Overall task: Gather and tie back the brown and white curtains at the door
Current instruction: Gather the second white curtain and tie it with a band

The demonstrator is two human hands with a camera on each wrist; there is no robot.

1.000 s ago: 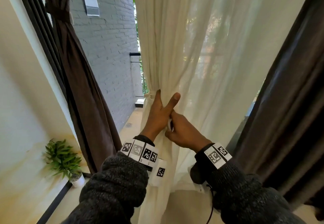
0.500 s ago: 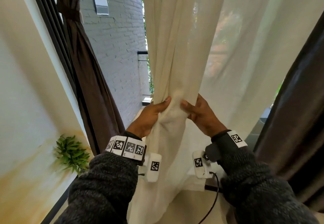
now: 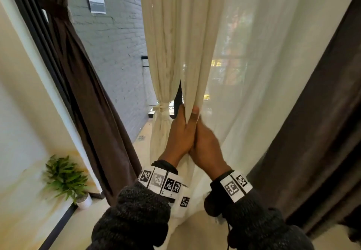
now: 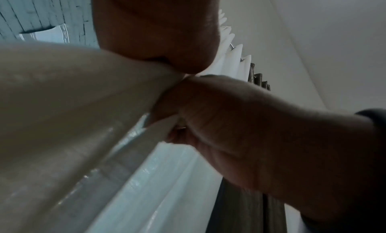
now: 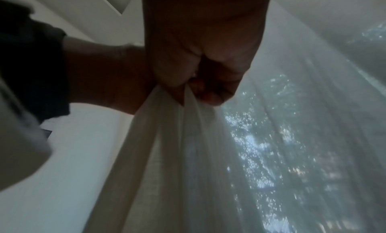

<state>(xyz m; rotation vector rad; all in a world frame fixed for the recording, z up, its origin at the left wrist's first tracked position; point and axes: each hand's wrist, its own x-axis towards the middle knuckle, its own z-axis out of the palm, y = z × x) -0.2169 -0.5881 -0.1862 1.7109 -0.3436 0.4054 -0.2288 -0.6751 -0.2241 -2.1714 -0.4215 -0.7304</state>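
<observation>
The left white curtain (image 3: 166,58) hangs bunched, bound by a knotted white tie (image 3: 161,109). Just right of it, both my hands clasp the gathered edge of the right white sheer curtain (image 3: 244,93). My left hand (image 3: 181,121) and right hand (image 3: 197,121) are pressed side by side, with the folds rising between them. In the right wrist view my right hand (image 5: 200,81) pinches the folds of the white curtain (image 5: 188,145). My left hand (image 4: 158,32) grips the thick bunch of white curtain (image 4: 73,121). The left brown curtain (image 3: 88,93) is tied back high up. Loose at the right hangs the right brown curtain (image 3: 312,132).
A dark door frame (image 3: 48,58) runs along the cream wall at the left, with a small potted plant (image 3: 66,179) on the floor below. A grey brick wall (image 3: 117,44) and a balcony floor lie beyond the opening.
My hands, apart on either side of a white bunch half a second ago, have come together on the right sheer's edge. The tied left white curtain now hangs free of them.
</observation>
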